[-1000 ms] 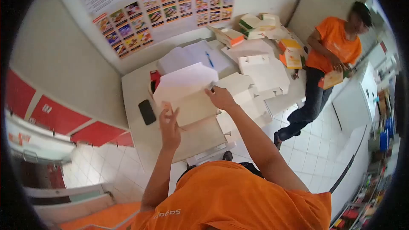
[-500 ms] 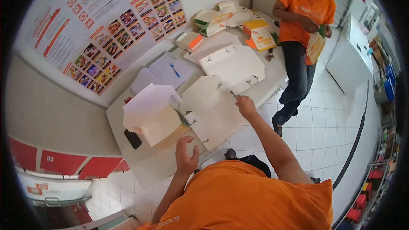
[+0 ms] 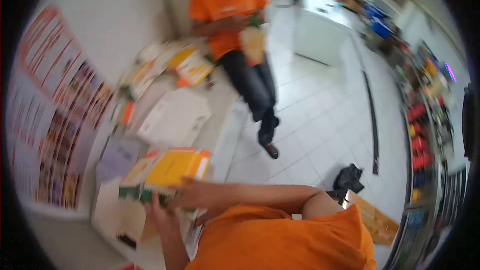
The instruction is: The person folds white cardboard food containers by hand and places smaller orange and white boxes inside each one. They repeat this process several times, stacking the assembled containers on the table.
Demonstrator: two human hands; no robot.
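A yellow, green and orange cardboard food box point(image 3: 175, 167) is in front of me at the near end of the table, blurred by motion. My left hand point(image 3: 162, 217) grips its near green edge from below, the thumb up against the side. My right hand point(image 3: 197, 194) lies across the near right corner of the same box, with the fingertips partly hidden. Beyond the box a flat white carton blank point(image 3: 175, 115) rests on the table point(image 3: 222, 112). A dark phone point(image 3: 126, 240) lies near my left hand.
Folded food cartons point(image 3: 190, 66) are at the table's far end. A co-worker in an orange shirt point(image 3: 227, 2) leans there, holding another carton point(image 3: 253, 44). A black bag point(image 3: 348, 177) sits on the tiled floor point(image 3: 310, 135). Stocked shelves point(image 3: 420, 140) line the right.
My view has swung right. My hands, apart before, have come together on the box, whose printed side now faces up. The dark object in my right hand is no longer visible.
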